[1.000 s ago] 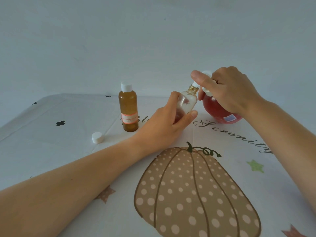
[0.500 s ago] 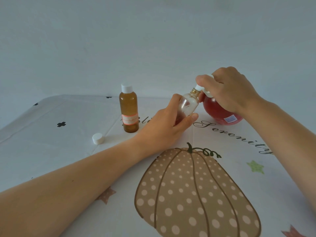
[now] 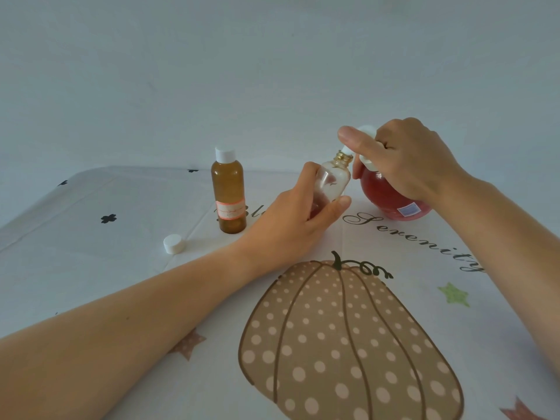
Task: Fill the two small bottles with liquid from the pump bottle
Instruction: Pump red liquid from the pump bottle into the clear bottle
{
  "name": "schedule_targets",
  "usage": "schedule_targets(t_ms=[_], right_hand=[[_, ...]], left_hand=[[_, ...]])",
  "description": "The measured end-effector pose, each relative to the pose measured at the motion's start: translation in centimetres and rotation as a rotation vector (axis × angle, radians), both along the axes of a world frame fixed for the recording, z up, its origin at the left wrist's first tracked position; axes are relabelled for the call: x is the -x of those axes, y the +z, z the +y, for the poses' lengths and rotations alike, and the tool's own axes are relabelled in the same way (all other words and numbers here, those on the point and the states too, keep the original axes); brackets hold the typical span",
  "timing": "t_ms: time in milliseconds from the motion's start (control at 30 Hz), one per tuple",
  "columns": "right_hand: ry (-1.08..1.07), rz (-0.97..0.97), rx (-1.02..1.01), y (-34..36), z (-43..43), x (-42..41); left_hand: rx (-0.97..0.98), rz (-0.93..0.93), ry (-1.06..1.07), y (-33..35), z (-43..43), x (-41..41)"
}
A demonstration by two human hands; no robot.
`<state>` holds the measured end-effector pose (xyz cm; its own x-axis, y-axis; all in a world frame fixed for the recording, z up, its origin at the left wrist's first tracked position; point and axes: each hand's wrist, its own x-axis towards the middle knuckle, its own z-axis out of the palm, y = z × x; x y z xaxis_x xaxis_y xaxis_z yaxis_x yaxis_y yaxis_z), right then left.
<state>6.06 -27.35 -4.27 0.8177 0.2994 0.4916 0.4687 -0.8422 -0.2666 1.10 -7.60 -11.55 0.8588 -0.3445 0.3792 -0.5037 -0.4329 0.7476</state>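
Observation:
My left hand (image 3: pixel 291 219) grips a small clear bottle (image 3: pixel 331 181), tilted so its gold-threaded uncapped neck sits right under the white pump nozzle. A little red liquid shows low inside it. My right hand (image 3: pixel 403 165) wraps over the white pump head of the round red pump bottle (image 3: pixel 391 198), which stands on the table at the right. The hand hides most of the pump. A second small bottle (image 3: pixel 228 195), amber with a white cap and a pink-edged label, stands upright to the left, apart from both hands.
A loose white cap (image 3: pixel 173 244) lies on the tablecloth (image 3: pixel 91 268) left of the amber bottle. The cloth has a large dotted pumpkin print, script lettering, stars and small black clovers. A plain pale wall rises behind the table.
The right hand pressed the pump head down half a second ago; now it is back up, with the index finger raised. The left hand keeps the clear bottle at the nozzle.

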Motion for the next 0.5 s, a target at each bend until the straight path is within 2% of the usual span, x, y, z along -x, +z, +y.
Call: schedule_targets(t_ms=[267,400,500], right_hand=[[0.006,0.008,-0.025,0.07,0.10,0.03],[0.010,0.079,-0.053,0.59,0.26,0.28],[0.007,0.049,-0.037,0.37,0.07,0.31]], left_hand=[[-0.005,-0.013,0.002,0.04,0.04,-0.02],[-0.010,-0.009,-0.016,-0.28,-0.05,-0.25],[-0.013,-0.022,-0.018,-0.06,0.02,-0.14]])
